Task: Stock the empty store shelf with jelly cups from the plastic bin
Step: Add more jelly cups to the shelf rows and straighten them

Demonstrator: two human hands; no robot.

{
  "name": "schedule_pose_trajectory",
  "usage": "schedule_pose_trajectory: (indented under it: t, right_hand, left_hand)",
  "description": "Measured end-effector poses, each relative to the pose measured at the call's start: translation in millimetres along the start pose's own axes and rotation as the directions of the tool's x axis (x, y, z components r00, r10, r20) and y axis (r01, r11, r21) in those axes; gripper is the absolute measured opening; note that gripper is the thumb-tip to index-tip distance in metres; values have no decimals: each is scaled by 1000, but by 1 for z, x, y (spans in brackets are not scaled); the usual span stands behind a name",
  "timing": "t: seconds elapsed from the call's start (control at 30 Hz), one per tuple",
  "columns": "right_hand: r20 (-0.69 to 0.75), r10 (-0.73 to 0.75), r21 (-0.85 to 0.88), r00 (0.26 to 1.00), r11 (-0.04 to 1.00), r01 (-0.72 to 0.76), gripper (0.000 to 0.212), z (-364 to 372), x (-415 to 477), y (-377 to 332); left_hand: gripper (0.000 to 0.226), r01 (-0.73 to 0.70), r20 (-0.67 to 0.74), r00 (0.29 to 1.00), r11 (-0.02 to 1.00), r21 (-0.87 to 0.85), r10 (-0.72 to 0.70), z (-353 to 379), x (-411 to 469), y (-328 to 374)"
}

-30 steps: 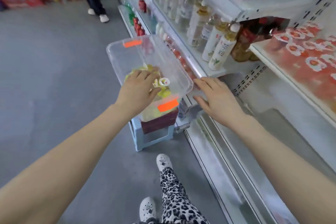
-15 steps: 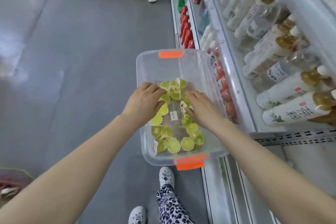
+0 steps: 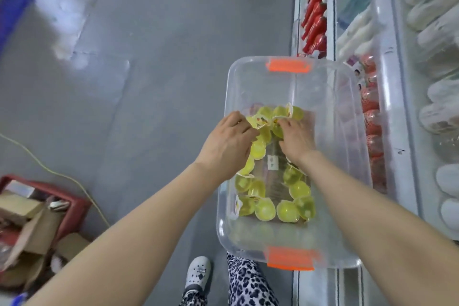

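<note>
Both arms reach forward and down, palms down, into the clear rectangular plastic bin with orange handles (image 3: 230, 87). The left hand (image 3: 228, 143) pinches small yellow-green translucent jelly cups (image 3: 286, 210) with tightly curled fingers; the right hand (image 3: 296, 138), just beside it, curls round cups too. More cups lie jumbled beneath both wrists, mostly dome-up. The bin's long axis runs straight ahead of the fingertips, alongside the white store shelf (image 3: 395, 82)

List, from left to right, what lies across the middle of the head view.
Red crate → left hand → right hand, both among the jelly cups → red packs → pale bottles.
</note>
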State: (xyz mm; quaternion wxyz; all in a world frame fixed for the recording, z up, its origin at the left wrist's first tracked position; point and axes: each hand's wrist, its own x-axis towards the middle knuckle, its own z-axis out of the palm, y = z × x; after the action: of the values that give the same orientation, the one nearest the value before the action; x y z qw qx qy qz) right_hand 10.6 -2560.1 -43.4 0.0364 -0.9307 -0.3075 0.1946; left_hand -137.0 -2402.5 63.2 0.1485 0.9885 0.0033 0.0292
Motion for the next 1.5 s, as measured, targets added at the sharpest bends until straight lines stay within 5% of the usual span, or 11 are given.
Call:
schedule_pose_trajectory:
  t: [0.17,0.33,0.5,0.63,0.8,1.0,1.17,1.3,1.5]
  right_hand:
    - [108,118,-131,987,986,-104,68,-4,-3,-5]
    - [123,97,-42,988,995,-92,75,-28,-29,-4]
    - [-58,-19,14,998,1000,20,63,-63,-72,-8]
    - [-175,-65,-130,982,991,42,54,-86,-94,5]
    - [-211,-86,-177,974,983,49,48,-87,-107,17]
    - [-242,-116,-168,963,983,76,47,-80,-110,22]
    - [-251,-74,-76,965,995,57,52,-87,-116,20]
    - [-303,-20,-8,953,1000,19,56,-93,-135,15]
    - [-341,176,256,924,963,-89,65,-96,-185,1]
  left_hand:
    - [22,-18,-10,1000,1000,24,18,2,1,-1]
    - [24,-33,7,999,997,72,32,1,2,0]
    - [32,-60,198,980,970,234,13,5,13,8]
    - [38,-80,316,949,956,283,-14,21,45,26]
    - [43,26,533,820,943,332,-210,64,66,37]
    - [40,15,531,820,935,353,-214,87,68,36]
    - [28,154,481,843,965,212,-241,74,66,39]
    - [43,391,466,821,920,-39,-329,48,60,44]
    - [70,391,402,880,868,-306,-255,1,29,55]
